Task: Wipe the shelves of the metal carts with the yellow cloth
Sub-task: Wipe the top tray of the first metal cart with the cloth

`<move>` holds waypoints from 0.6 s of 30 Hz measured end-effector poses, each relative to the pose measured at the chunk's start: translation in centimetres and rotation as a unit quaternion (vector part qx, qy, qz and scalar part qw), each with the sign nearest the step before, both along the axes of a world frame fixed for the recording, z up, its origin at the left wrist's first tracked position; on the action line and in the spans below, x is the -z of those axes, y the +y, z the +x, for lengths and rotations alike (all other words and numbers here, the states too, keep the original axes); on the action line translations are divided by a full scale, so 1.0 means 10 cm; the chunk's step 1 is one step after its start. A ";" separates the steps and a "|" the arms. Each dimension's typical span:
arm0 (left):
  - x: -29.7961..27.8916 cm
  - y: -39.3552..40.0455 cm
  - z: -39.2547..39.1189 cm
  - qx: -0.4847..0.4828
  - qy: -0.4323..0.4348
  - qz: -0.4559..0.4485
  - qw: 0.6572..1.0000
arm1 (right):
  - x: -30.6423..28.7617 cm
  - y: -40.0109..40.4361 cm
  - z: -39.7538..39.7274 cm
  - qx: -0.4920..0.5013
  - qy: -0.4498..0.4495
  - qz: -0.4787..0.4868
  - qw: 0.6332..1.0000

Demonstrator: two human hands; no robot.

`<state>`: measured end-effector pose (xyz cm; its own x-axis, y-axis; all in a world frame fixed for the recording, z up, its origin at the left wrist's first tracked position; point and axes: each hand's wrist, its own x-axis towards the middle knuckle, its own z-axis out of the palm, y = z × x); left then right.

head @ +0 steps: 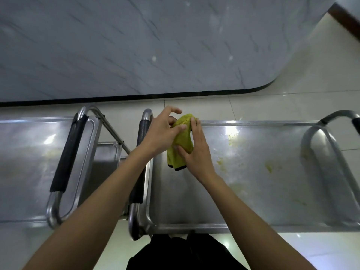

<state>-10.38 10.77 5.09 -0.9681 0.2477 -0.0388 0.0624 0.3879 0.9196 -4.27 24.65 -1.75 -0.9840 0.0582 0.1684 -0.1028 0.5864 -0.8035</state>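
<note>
- Right metal cart's top shelf (pixel 263 172) is lying below the hands, its raised rim running along the far, near and left sides; open steel is stretching rightward toward the right handle loop (pixel 319 152).
- Yellowish smears (pixel 268 167) are dotting that shelf to the right of the hands.
- Padded handle (pixel 143 145) of this cart is standing just left of the hands, close to the left forearm.
- Left metal cart (pixel 35 162) is sitting beside it, its own padded handle (pixel 68 152) running near-to-far; a narrow gap between the two carts is showing a lower shelf (pixel 106 158).
- Marble wall (pixel 136 45) with a black base strip is closing off the far side; tiled floor (pixel 311 84) is opening to the far right.
- Yellow cloth (pixel 182 141) is being held bunched above the left end of the right cart's shelf, long axis running far-to-near, dark-edged end hanging toward the viewer; whether it is touching the steel is unclear.
- Left hand (pixel 163 133) is reaching in from the lower left, thumb pressing the cloth's upper part, index finger lifted and spread away from it.
- Right hand (pixel 194 151) is coming in from the lower right, fingers (pixel 194 123) curling over the cloth's far right edge, thumb pinching the middle.
- Both forearms are bare and extended.
</note>
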 end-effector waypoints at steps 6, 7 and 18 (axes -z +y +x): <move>0.18 0.12 0.08 -0.006 -0.024 -0.012 1.000 | 0.18 0.12 0.09 0.023 -0.025 -0.051 0.998; 0.23 0.13 0.10 -0.008 -0.019 -0.024 0.999 | 0.22 0.14 0.10 0.027 -0.033 -0.050 0.998; 0.76 -0.10 0.38 -0.070 0.003 -0.146 0.987 | 0.70 0.38 0.00 -0.023 -0.076 0.039 0.996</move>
<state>-6.60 9.73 -2.55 -0.9925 0.0904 -0.0822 -0.0050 0.6418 0.7668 -4.30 28.50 -8.75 -0.9998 0.0053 0.0197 -0.0116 0.6449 -0.7642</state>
